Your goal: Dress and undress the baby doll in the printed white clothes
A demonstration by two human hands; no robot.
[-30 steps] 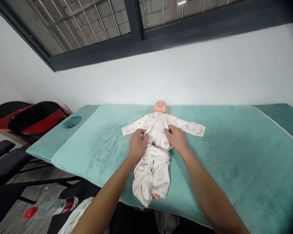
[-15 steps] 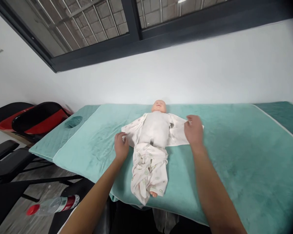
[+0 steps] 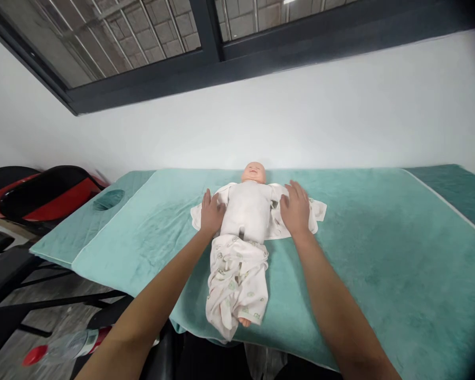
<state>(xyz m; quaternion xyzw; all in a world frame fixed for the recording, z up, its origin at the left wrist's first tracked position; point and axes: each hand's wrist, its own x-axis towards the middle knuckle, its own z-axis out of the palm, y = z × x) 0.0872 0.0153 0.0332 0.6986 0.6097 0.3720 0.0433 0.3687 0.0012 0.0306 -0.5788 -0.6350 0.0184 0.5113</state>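
A baby doll (image 3: pixel 247 210) lies on its back, head toward the wall, its white cloth torso bare in front. Patterned white trousers (image 3: pixel 239 282) cover its legs, and one foot pokes out at the bottom. Its white baby top (image 3: pixel 279 226) is spread open to both sides. My left hand (image 3: pixel 212 212) is over the sleeve on the left, beside the torso, fingers apart. Over the right side of the top is my right hand (image 3: pixel 295 208), fingers stretched out. Neither hand grips anything that I can see; whether they touch the cloth I cannot tell.
A green padded table (image 3: pixel 380 253) with a face hole (image 3: pixel 108 199) at its left end stands against the white wall below a dark-framed window (image 3: pixel 206 68). Black and red chairs (image 3: pixel 51 195) are at the left. A plastic bottle (image 3: pixel 69 345) lies at lower left.
Both hands have moved inward toward the doll's torso and slightly up. The sleeve on the left is bunched closer in. The view has shifted a little.
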